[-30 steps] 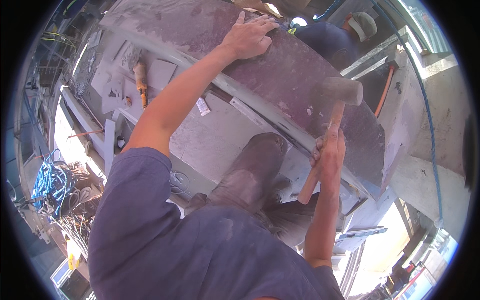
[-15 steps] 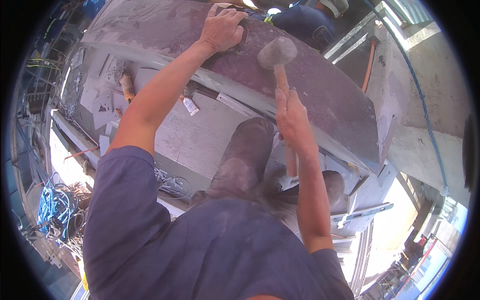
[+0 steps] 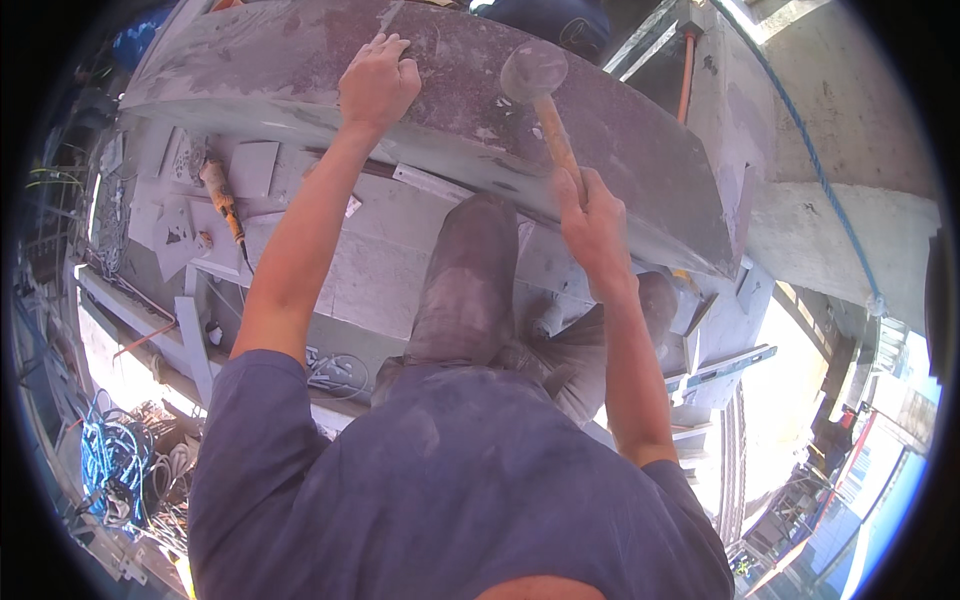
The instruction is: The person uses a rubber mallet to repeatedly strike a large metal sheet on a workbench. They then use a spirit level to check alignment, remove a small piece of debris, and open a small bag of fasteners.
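My right hand (image 3: 597,232) is wrapped round the wooden handle of a mallet (image 3: 535,72) with a thick, dusty grey head. The head is over the right half of a large curved slab (image 3: 620,140), purplish-brown and coated with dust; whether it touches the surface I cannot tell. Farther left, my left hand (image 3: 378,88) rests on the slab, back of the hand upward, thumb apart and fingers slightly bent. No tool shows in it. A pale streak lies on the slab just beyond its fingertips.
An orange power tool (image 3: 222,198) with a cord lies among board offcuts at left. Below it are blue rope coils (image 3: 112,455). A spirit level (image 3: 725,370) sits at lower right. Another blue rope (image 3: 810,150) hangs by the concrete wall. Dark blue clothing (image 3: 560,22) shows beyond the slab.
My left hand has shifted left and nearer along the slab, its fingers drawn closer together. The mallet stays in my right hand, its head tilted further left. The whole view has shifted.
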Motion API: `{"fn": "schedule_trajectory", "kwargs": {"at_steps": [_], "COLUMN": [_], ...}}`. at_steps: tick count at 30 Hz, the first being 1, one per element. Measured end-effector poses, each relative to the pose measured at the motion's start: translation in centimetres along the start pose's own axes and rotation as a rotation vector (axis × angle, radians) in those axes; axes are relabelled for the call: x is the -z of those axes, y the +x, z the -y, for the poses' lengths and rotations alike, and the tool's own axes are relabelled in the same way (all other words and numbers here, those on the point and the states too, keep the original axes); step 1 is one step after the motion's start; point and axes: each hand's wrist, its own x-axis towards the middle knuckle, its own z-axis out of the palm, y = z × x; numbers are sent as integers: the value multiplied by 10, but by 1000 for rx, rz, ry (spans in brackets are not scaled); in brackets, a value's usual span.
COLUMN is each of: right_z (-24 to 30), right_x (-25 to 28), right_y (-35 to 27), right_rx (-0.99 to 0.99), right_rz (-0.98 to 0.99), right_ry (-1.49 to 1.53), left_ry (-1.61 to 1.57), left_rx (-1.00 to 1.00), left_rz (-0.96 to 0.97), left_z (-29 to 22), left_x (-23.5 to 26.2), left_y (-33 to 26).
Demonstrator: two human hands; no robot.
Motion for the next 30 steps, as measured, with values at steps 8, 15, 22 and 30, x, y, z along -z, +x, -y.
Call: {"fn": "schedule_trajectory", "kwargs": {"at_steps": [8,15,22,30], "right_z": [52,70,28,70], "right_x": [-10,-2,-12,3], "right_y": [1,36,15,9], "right_rx": [275,-25,145,57], "right_rz": [-212,-63,18,-19], "right_ry": [268,183,332,440], "left_ry": [-3,20,6,43], "left_rx": [-79,-97,-116,-94], "left_rz": [-78,-74,-115,-95], "left_z": [4,9,7,7], "left_x": [-1,3,-1,4], "left_y": [1,-2,4,-2]}}
